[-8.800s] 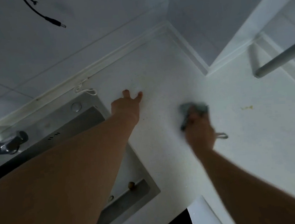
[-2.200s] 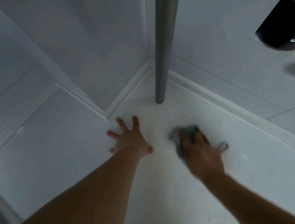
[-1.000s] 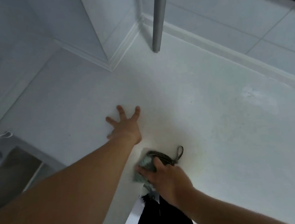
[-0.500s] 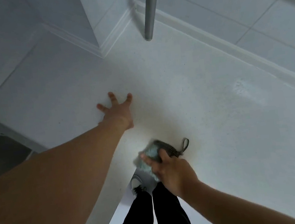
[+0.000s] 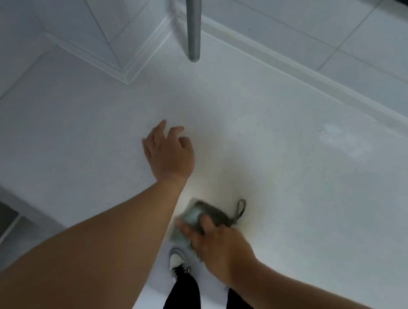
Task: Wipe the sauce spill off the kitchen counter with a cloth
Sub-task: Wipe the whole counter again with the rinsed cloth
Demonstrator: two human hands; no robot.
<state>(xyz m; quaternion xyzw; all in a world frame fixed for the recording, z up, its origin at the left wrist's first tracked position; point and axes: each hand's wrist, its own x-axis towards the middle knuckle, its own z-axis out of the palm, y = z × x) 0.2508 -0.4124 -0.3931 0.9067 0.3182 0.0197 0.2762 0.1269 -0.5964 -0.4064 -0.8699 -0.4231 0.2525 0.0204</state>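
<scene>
Since half a second ago the left hand (image 5: pixel 169 153) has lifted from its flat spread on the white speckled stone counter (image 5: pixel 302 181), fingers now loosely curled and holding nothing; the right hand (image 5: pixel 219 249), fingers curled over the crumpled grey-green cloth (image 5: pixel 197 214), has kept it at the counter's near edge. No sauce shows, only a faint yellowish haze, so wiping seems nearly done; open counter lies rightward, while the grey metal pole (image 5: pixel 192 18) and wall corner bound the far side.
</scene>
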